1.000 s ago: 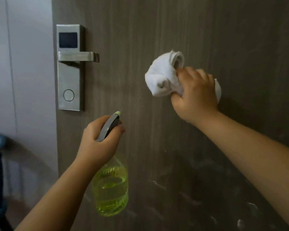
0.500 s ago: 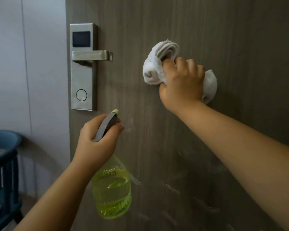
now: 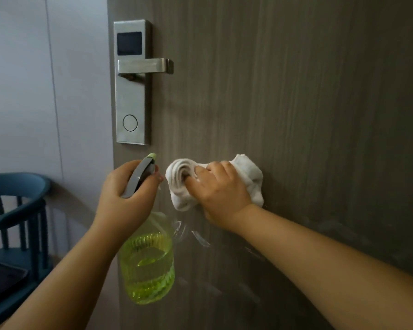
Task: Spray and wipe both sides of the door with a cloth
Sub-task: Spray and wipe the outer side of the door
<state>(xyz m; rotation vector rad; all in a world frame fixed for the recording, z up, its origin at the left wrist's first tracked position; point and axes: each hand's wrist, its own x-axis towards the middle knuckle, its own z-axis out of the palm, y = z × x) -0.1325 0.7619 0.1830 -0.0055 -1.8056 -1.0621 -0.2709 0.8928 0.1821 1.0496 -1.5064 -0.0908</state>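
A dark wood-grain door fills most of the head view. My right hand grips a bunched white cloth and presses it against the door, just below the lock plate. My left hand holds a spray bottle by its grey trigger head; the clear bottle hangs below with yellow-green liquid in it. The nozzle points at the door, close to the cloth's left edge. Wet streaks shine on the door under the cloth.
A steel lock plate with a dark reader panel and a lever handle sits near the door's left edge. A pale wall lies to the left. A dark blue chair stands at lower left.
My right hand has swept the cloth down and to the left, from level with the handle to below the lock plate. The view shifted left and closer. My left hand keeps the bottle.
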